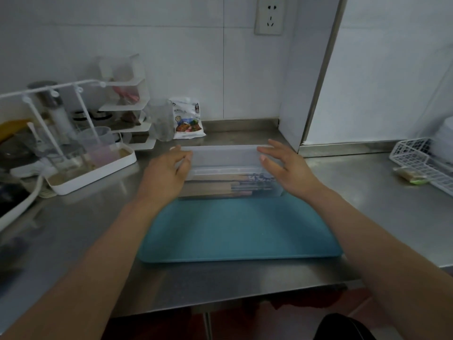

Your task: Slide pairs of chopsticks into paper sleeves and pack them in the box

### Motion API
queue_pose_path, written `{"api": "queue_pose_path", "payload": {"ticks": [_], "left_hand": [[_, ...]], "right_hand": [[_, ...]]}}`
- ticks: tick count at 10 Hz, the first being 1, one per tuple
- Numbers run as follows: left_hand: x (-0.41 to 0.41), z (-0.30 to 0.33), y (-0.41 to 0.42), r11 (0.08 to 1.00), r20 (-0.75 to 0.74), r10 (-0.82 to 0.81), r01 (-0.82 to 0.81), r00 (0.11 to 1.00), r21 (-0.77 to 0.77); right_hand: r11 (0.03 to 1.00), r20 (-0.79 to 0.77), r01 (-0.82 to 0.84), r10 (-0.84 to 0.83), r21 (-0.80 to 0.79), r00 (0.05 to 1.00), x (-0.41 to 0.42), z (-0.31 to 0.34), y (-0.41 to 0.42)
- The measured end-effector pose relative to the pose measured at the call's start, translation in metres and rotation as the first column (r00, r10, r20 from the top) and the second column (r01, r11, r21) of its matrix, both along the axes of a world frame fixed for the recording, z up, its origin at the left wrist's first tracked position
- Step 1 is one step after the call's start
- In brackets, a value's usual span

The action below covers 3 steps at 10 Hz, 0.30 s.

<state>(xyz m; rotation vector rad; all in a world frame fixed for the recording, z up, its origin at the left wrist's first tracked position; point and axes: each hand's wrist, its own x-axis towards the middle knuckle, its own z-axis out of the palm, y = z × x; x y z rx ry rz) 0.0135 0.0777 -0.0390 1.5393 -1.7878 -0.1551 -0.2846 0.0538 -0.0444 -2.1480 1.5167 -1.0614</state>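
Observation:
A long translucent plastic box [225, 155] stands on the steel counter just beyond a teal tray [240, 231]. Through its front wall I see several sleeved chopstick pairs [235, 185], wooden ends to the left and patterned paper to the right. My left hand [164, 175] is at the box's left end, its fingers curled around that end. My right hand [286, 165] is at the right end with fingers spread and nearly straight, touching or just off the box. The teal tray bears nothing.
A white tray [98, 173] with cups and a rack stands at the left. A tiered white shelf [127, 109] and a food packet [187, 119] are behind the box. A white wire basket [421, 158] sits at the far right. The counter's front edge runs below the teal tray.

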Motion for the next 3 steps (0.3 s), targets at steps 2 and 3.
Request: {"api": "queue_pose_path", "payload": {"ticks": [2,3], "left_hand": [[-0.002,0.012,-0.024,0.998,0.097,-0.053,0.048,0.994,0.047],[0.006,0.048,-0.018,0.991,-0.098,-0.011,-0.002,0.995,-0.132]], "right_hand": [[0.997,-0.226,0.055,-0.041,0.056,0.973,0.008,0.015,-0.014],[0.987,-0.060,0.072,-0.081,-0.145,0.995,0.006,0.058,0.003]]}}
